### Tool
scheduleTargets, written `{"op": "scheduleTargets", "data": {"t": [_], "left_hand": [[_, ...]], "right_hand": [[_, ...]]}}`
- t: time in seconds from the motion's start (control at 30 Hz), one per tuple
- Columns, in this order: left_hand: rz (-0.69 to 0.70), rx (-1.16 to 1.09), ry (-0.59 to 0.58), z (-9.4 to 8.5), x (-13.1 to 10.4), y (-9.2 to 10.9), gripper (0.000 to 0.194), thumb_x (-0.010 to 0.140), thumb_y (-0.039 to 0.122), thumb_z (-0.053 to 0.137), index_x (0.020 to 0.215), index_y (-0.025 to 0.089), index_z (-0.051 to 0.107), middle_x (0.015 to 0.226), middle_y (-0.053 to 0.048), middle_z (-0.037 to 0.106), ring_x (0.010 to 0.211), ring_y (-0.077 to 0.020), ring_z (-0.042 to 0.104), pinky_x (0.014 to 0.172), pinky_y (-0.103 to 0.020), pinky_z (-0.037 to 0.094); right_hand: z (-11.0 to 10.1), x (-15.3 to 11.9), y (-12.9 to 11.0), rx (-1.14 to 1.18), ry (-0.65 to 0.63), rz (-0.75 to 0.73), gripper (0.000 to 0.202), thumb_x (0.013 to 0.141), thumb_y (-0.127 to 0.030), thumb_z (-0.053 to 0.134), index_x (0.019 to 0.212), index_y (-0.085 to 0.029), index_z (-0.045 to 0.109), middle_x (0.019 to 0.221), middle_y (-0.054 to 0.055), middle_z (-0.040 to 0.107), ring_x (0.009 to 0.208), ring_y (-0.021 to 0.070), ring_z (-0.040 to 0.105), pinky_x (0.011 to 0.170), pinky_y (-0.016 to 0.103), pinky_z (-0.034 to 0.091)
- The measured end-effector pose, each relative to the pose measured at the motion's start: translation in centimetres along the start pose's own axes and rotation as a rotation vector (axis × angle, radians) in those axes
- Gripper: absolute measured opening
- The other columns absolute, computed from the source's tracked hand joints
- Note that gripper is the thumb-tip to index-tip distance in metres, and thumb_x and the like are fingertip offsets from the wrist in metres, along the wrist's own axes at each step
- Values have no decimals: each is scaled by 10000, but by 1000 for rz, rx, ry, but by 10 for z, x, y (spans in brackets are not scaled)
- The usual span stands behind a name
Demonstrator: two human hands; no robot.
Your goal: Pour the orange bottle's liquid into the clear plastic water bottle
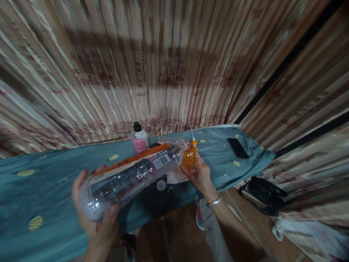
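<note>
My left hand (95, 222) is wrapped round the base of a large clear plastic bottle (133, 178) with a white and orange label and a barcode. The bottle lies tilted, its neck pointing up to the right. Beyond that neck, my right hand (200, 173) grips a small bottle of orange liquid (189, 160). An orange top with a thin pale tube (193, 140) shows above it. The two bottles' mouths are close together; whether they touch I cannot tell. Beneath the large bottle, a small round translucent cap (161, 185) lies on the cloth.
A bottle with a black cap and pink label (139, 138) stands by the curtain (169, 65). To the right a black phone (238, 148) lies on the green patterned cloth (54, 193). A black bag (263, 194) rests on the floor at the right.
</note>
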State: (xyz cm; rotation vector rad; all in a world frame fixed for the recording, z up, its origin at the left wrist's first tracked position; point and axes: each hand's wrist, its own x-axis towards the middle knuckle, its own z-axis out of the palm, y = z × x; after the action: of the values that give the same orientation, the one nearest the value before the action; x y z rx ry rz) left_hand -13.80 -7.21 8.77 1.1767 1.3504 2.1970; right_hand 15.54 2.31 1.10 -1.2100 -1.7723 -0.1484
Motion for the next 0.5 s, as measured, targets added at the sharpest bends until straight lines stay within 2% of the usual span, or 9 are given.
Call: {"op": "scheduleTargets", "data": {"t": [0.2, 0.5], "left_hand": [[22, -22, -6, 0, 0, 1, 980, 546, 540, 963, 1442, 296, 650, 1292, -63, 764, 1164, -326, 712, 1172, -491, 491], [1, -91, -24, -2, -1, 0, 960, 532, 449, 998, 1437, 350, 692, 1312, -25, 786, 1165, -277, 710, 1139, -409, 498]], "right_hand": [[0, 1, -1, -9, -16, 20, 837, 935, -484, 820, 1615, -161, 453, 1365, 201, 770, 1252, 340, 774, 1042, 496, 672], [1, 1, 0, -15, 15, -23, 850, 952, -491, 802, 1642, -171, 421, 1337, 202, 781, 1216, 345, 787, 997, 494, 688]]}}
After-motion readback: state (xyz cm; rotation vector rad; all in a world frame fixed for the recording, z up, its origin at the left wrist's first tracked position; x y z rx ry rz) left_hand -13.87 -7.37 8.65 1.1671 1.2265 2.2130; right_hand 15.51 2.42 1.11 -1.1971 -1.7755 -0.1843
